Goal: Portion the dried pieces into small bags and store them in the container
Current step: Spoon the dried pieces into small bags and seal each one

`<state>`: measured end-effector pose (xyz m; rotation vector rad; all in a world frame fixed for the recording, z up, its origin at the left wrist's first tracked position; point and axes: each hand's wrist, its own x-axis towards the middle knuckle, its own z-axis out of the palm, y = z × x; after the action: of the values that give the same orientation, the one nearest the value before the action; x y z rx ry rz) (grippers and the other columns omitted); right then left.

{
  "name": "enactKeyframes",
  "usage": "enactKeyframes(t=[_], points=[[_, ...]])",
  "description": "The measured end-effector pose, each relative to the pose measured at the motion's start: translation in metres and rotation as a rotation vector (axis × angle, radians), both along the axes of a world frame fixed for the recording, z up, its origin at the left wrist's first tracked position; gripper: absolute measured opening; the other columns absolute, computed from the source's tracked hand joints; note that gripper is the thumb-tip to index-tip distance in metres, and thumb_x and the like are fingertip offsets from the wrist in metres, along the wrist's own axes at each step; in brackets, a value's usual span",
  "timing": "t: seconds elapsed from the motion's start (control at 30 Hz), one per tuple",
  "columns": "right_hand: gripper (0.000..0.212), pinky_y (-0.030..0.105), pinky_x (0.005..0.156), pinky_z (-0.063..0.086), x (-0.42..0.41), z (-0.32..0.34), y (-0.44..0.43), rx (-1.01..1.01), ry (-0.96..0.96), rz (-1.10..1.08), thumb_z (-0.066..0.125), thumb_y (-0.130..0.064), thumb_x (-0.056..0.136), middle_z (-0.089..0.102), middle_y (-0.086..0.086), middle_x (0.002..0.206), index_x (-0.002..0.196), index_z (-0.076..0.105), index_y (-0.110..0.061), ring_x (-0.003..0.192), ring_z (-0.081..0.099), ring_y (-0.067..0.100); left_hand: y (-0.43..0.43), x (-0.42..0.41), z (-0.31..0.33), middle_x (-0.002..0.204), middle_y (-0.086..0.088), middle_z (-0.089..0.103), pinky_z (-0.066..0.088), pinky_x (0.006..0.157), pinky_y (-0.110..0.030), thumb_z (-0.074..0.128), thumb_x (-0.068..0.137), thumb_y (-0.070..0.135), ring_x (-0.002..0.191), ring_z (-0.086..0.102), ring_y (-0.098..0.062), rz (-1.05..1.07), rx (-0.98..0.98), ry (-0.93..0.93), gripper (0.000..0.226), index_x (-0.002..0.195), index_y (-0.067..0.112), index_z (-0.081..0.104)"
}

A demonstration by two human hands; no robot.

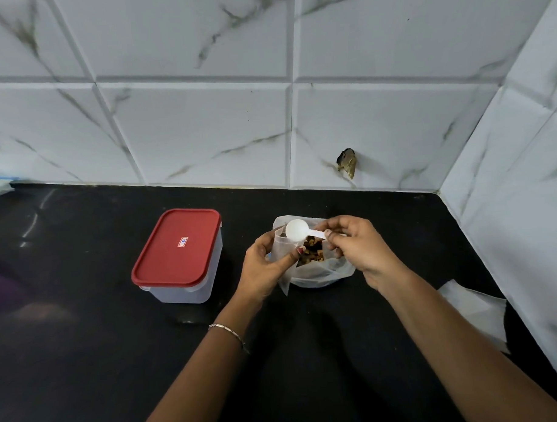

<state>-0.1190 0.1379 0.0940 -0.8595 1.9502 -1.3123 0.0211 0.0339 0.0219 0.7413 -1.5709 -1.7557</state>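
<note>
Head view: both forearms enter from the bottom edge, and a thin bracelet (pixel 228 332) circles our left wrist. Our left hand (pixel 266 268) has its fingers curled round the rim of a small clear bag (pixel 281 242), with the thumb pinching the near edge. Our right hand (pixel 357 249) pinches the handle of a white measuring spoon (pixel 298 230) between thumb and fingertips. The spoon's long axis runs nearly level, left to right, with the bowl pointing left over the small bag's mouth and the handle pointing right into the grip. Just behind and below the spoon sits a larger translucent bag (pixel 323 269) on the black countertop (pixel 86 359). Its mouth is open upward and brown dried pieces (pixel 313 250) show inside.

Well to the left of the hands stands a container (pixel 181 261) with a translucent body and a red lid (pixel 177 246) seated on it. Its long axis runs away from us. A small red-and-white label sits at the lid's centre, and its writing is too small to read. More clear plastic (pixel 476 311) lies at the right near the marbled wall tiles (pixel 205 134).
</note>
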Motion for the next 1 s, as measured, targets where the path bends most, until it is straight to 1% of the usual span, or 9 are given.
enactKeyframes(t=[0.1, 0.2, 0.27, 0.4, 0.47, 0.57, 0.77, 0.9, 1.0], points=[[0.030, 0.023, 0.062, 0.047, -0.010, -0.008, 0.005, -0.003, -0.262, -0.104, 0.047, 0.004, 0.094, 0.068, 0.020, 0.101, 0.096, 0.072, -0.012, 0.072, 0.056, 0.013, -0.002, 0.004, -0.006, 0.116, -0.001, 0.070, 0.055, 0.092, -0.037, 0.080, 0.070, 0.023, 0.112, 0.065, -0.016, 0.020, 0.027, -0.011, 0.056, 0.123, 0.017, 0.062], [0.030, 0.021, 0.062, 0.049, -0.022, -0.021, 0.006, 0.052, -0.180, -0.110, 0.048, 0.006, 0.092, 0.069, 0.010, 0.097, 0.100, 0.071, -0.011, 0.071, 0.060, 0.009, -0.003, 0.008, -0.012, 0.118, -0.002, 0.070, 0.054, 0.095, -0.044, 0.083, 0.068, 0.027, 0.113, 0.064, -0.019, 0.068, 0.043, -0.012, 0.058, 0.122, 0.018, 0.063], [0.029, 0.017, 0.064, 0.050, -0.027, -0.035, 0.003, 0.117, 0.093, -0.044, 0.054, 0.004, 0.090, 0.070, 0.001, 0.101, 0.104, 0.072, -0.014, 0.075, 0.063, 0.004, -0.002, 0.010, -0.016, 0.121, -0.003, 0.068, 0.052, 0.096, -0.047, 0.085, 0.066, 0.032, 0.115, 0.063, -0.021, 0.096, 0.063, -0.012, 0.064, 0.124, 0.018, 0.062], [0.032, 0.026, 0.086, 0.053, -0.032, -0.065, -0.014, 0.184, 0.762, 0.130, 0.057, -0.005, 0.092, 0.069, -0.005, 0.114, 0.117, 0.069, -0.021, 0.100, 0.065, 0.011, 0.000, 0.015, -0.024, 0.129, 0.001, 0.064, 0.052, 0.096, -0.041, 0.086, 0.069, 0.032, 0.120, 0.060, -0.019, 0.084, 0.090, -0.021, 0.057, 0.122, 0.026, 0.063], [0.031, 0.029, 0.085, 0.054, -0.034, -0.076, -0.027, 0.220, 0.999, 0.229, 0.058, -0.010, 0.091, 0.069, -0.002, 0.109, 0.119, 0.065, -0.020, 0.098, 0.065, 0.014, 0.001, 0.017, -0.026, 0.122, 0.007, 0.068, 0.054, 0.091, -0.034, 0.079, 0.076, 0.016, 0.115, 0.063, -0.015, 0.063, 0.148, 0.006, 0.050, 0.123, 0.018, 0.062], [0.026, 0.031, 0.084, 0.053, -0.040, -0.088, -0.049, 0.321, 1.288, 0.387, 0.061, -0.014, 0.087, 0.069, -0.002, 0.102, 0.113, 0.064, -0.019, 0.093, 0.064, 0.015, 0.005, 0.017, -0.030, 0.115, 0.006, 0.071, 0.055, 0.091, -0.032, 0.075, 0.078, 0.010, 0.111, 0.065, -0.014, 0.049, 0.219, 0.001, 0.049, 0.125, 0.012, 0.061], [0.022, 0.032, 0.083, 0.054, -0.046, -0.092, -0.056, 0.287, 1.307, 0.488, 0.063, -0.018, 0.088, 0.070, -0.002, 0.102, 0.109, 0.067, -0.020, 0.094, 0.064, 0.015, 0.011, 0.011, -0.038, 0.114, -0.004, 0.071, 0.055, 0.090, -0.033, 0.074, 0.081, 0.008, 0.108, 0.067, -0.016, 0.041, 0.272, -0.046, 0.040, 0.120, 0.011, 0.065], [0.034, 0.030, 0.093, 0.050, -0.052, -0.077, -0.040, 0.205, 1.051, 0.495, 0.067, -0.015, 0.087, 0.067, -0.001, 0.117, 0.120, 0.067, -0.022, 0.107, 0.062, 0.016, 0.012, 0.008, -0.038, 0.114, -0.001, 0.071, 0.056, 0.088, -0.031, 0.074, 0.080, 0.011, 0.106, 0.067, -0.014, 0.042, 0.299, -0.042, 0.041, 0.120, 0.009, 0.065], [0.038, 0.031, 0.091, 0.052, -0.059, -0.069, -0.036, 0.187, 0.977, 0.407, 0.068, -0.007, 0.085, 0.068, -0.001, 0.116, 0.120, 0.067, -0.023, 0.105, 0.063, 0.014, 0.013, 0.006, -0.038, 0.112, 0.003, 0.072, 0.056, 0.090, -0.031, 0.075, 0.079, 0.011, 0.105, 0.067, -0.010, 0.039, 0.311, -0.049, 0.042, 0.120, 0.009, 0.065]])
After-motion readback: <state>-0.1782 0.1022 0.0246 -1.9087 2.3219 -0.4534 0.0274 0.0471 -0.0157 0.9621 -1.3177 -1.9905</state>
